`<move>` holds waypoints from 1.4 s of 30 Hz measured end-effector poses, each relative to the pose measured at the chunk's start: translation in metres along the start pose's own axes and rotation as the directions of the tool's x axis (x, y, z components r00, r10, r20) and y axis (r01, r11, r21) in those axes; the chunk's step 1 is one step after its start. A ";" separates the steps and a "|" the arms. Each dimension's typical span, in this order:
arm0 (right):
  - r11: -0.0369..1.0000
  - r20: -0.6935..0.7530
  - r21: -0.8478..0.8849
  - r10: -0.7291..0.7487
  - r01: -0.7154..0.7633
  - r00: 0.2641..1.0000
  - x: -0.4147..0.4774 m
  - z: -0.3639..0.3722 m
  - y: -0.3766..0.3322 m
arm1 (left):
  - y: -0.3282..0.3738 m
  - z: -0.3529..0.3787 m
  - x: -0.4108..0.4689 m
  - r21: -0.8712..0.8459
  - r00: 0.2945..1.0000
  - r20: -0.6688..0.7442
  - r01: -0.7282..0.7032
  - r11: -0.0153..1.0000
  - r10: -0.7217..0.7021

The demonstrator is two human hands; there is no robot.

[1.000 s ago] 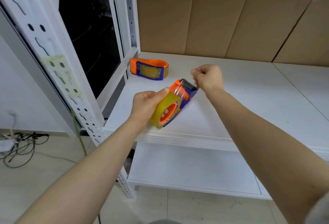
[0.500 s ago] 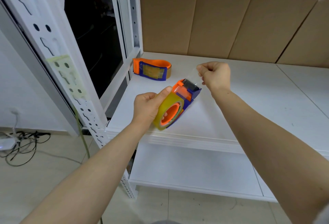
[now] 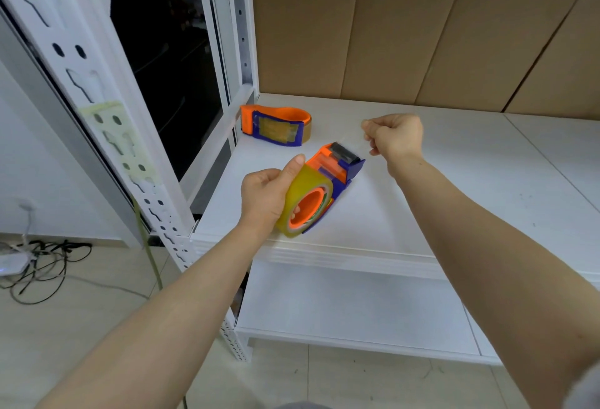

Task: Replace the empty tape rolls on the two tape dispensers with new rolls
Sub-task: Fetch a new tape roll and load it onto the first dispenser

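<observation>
Nearly threaded.
Left hand [image 3: 264,195] clamps dispenser [image 3: 341,165] and roll [image 3: 303,191]; right hand [image 3: 394,137] pinches clear tape end [image 3: 359,138]; slack could fold it onto itself.

My left fingers [image 3: 259,178] hold one dispenser [image 3: 337,168] above the shelf [image 3: 470,187], its tape [image 3: 357,140] reaching my right fingers [image 3: 373,126] just beyond. The other dispenser [image 3: 276,126] lies on the shelf behind my left fingers.

White shelf [image 3: 454,161], cardboard wall [image 3: 406,35], dark window [image 3: 168,61], cables [image 3: 42,262].
</observation>
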State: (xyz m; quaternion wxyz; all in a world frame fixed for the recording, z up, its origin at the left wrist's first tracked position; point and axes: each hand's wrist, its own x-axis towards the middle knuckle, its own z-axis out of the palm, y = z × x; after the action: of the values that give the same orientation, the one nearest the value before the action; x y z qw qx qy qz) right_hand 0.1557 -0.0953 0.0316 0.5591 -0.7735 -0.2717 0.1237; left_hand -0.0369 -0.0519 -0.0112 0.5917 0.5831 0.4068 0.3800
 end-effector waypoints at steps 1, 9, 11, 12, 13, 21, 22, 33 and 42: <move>0.998 0.010 0.031 0.049 -0.049 0.999 0.001 0.000 0.000 | -0.001 0.000 0.000 -0.007 1.000 0.003 0.001 1.000 -0.001; 0.856 0.152 0.270 0.415 -0.442 0.897 -0.005 -0.001 0.010 | -0.006 -0.003 -0.002 -0.112 1.000 0.012 -0.014 0.994 0.016; 0.784 0.217 0.309 0.493 -0.539 0.842 -0.009 0.004 0.019 | -0.008 -0.003 -0.002 -0.132 1.000 0.010 -0.010 0.991 0.012; 0.759 0.240 0.311 0.520 -0.572 0.820 -0.012 0.008 0.022 | -0.009 -0.003 -0.002 -0.141 1.000 0.011 -0.010 0.990 0.012; 0.743 0.259 0.304 0.538 -0.596 0.802 -0.014 0.012 0.026 | -0.009 -0.002 -0.001 -0.150 1.000 0.012 -0.010 0.989 0.012; 0.517 0.552 0.377 0.540 -0.768 0.635 -0.036 0.027 0.031 | -0.013 -0.005 -0.001 -0.219 0.999 -0.022 -0.042 0.975 0.038; 0.487 0.578 0.405 0.519 -0.774 0.630 -0.037 0.028 0.030 | -0.013 -0.005 -0.001 -0.224 0.999 -0.026 -0.043 0.974 0.038; 0.748 0.362 0.381 0.420 -0.544 0.832 -0.034 0.022 0.019 | -0.013 -0.007 -0.004 -0.193 0.998 -0.022 -0.056 0.980 0.052; 0.974 0.294 0.026 0.206 -0.223 0.933 -0.032 0.025 -0.018 | -0.012 -0.005 -0.003 -0.166 0.998 -0.016 -0.062 0.984 0.060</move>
State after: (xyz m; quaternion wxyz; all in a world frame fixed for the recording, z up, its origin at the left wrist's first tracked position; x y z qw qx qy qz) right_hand 0.1121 -0.0890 0.0358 0.5191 -0.7551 -0.2607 0.3038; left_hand -0.0426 -0.0532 -0.0234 0.6242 0.5415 0.3589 0.4339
